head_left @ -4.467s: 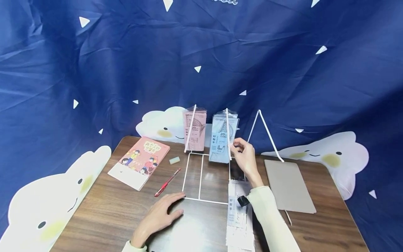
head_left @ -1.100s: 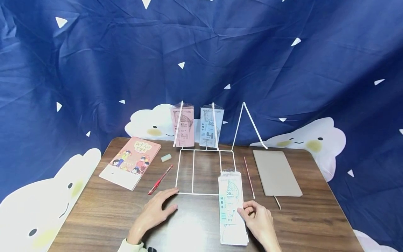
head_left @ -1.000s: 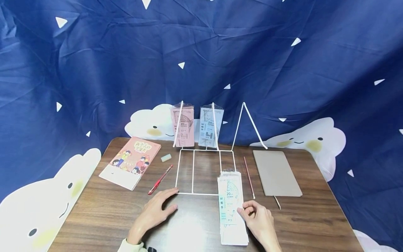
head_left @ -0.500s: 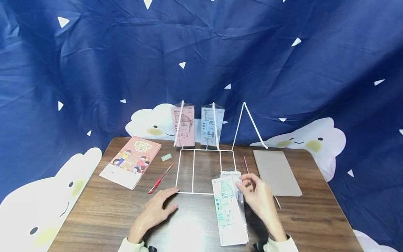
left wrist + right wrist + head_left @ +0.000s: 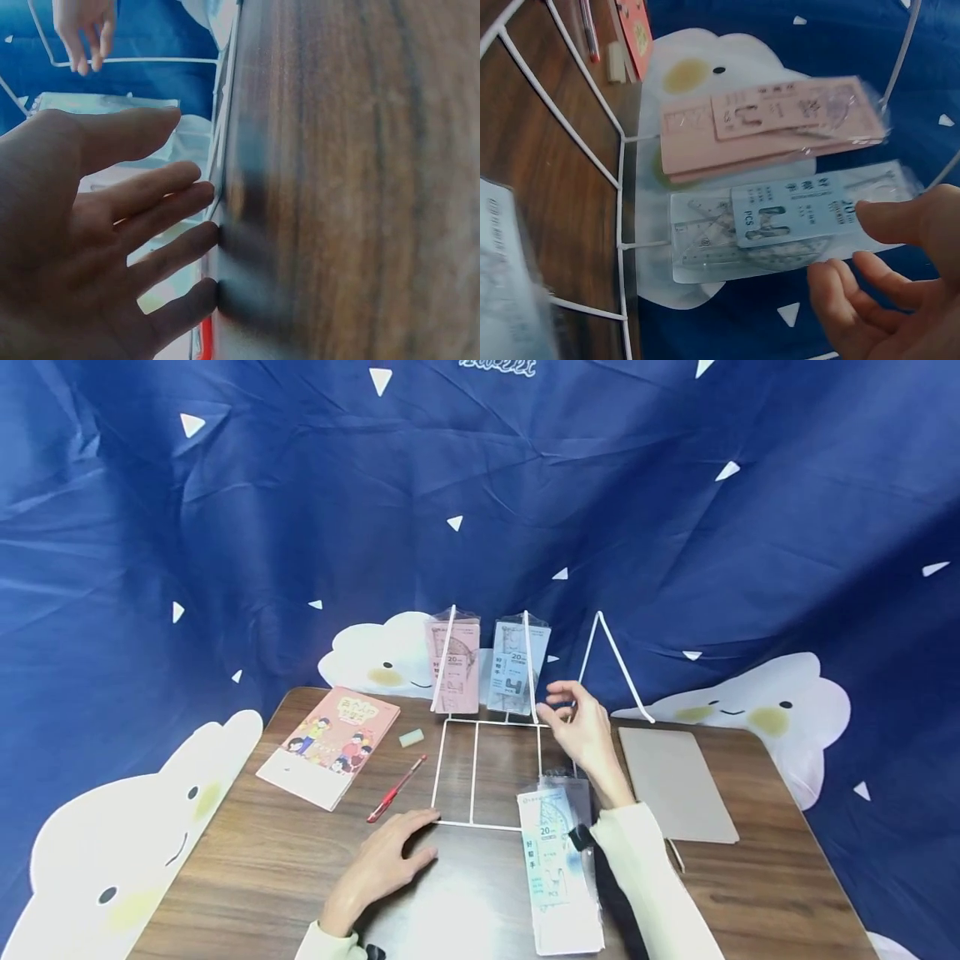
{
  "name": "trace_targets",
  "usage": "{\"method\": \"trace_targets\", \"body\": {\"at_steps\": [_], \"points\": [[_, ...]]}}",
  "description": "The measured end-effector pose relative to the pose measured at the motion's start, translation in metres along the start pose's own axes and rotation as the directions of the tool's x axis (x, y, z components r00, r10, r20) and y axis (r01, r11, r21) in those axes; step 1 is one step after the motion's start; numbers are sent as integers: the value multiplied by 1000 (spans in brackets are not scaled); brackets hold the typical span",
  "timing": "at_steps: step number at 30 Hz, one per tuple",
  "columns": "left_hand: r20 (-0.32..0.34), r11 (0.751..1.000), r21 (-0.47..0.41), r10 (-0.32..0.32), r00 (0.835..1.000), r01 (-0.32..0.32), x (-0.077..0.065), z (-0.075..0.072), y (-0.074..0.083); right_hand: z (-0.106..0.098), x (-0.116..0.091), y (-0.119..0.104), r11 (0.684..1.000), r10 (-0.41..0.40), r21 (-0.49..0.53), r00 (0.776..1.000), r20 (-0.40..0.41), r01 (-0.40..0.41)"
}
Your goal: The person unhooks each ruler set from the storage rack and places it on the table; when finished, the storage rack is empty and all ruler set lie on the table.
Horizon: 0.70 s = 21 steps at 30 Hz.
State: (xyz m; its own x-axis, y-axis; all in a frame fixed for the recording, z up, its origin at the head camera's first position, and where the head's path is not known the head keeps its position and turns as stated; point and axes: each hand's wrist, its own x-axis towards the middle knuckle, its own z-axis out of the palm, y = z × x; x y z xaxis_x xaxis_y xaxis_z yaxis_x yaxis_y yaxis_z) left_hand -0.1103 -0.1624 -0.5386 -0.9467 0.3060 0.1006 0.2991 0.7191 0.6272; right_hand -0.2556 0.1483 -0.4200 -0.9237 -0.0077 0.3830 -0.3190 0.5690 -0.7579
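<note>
A blue ruler packet [image 5: 509, 677] hangs from a white wire rack [image 5: 474, 777] at the far edge of the tabletop [image 5: 772, 885], a right hand [image 5: 585, 731] just beside it, thumb and fingers apart; a left hand [image 5: 384, 862], fingers spread, rests at the rack's near left corner.

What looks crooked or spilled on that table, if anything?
The top ruler packet looks crooked: its far end slants left, so the packet beneath sticks out on the right. I can't see anything spilled.
</note>
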Motion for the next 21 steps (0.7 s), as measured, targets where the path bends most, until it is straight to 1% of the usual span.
{"method": "trace_targets", "body": {"at_steps": [4,7,12,17,21], "points": [[1,1000,0,0,1000,0,0,0,-1,13,25,9,1000,14,-1,999,-32,-14],[1,1000,3,5,1000,-5,0,0,-2,20,37,14,999,39,1,998,-49,-39],[-1,1000,10,13,1000,-13,0,0,-1,24,49,18,997,69,23,997,-46,-68],[-1,1000,7,8,1000,-8,0,-1,0,26,58,19,997,62,48,997,-39,-60],[-6,1000,3,3,1000,-3,0,-2,0,26,60,18,997,43,68,999,-26,-41]]}}
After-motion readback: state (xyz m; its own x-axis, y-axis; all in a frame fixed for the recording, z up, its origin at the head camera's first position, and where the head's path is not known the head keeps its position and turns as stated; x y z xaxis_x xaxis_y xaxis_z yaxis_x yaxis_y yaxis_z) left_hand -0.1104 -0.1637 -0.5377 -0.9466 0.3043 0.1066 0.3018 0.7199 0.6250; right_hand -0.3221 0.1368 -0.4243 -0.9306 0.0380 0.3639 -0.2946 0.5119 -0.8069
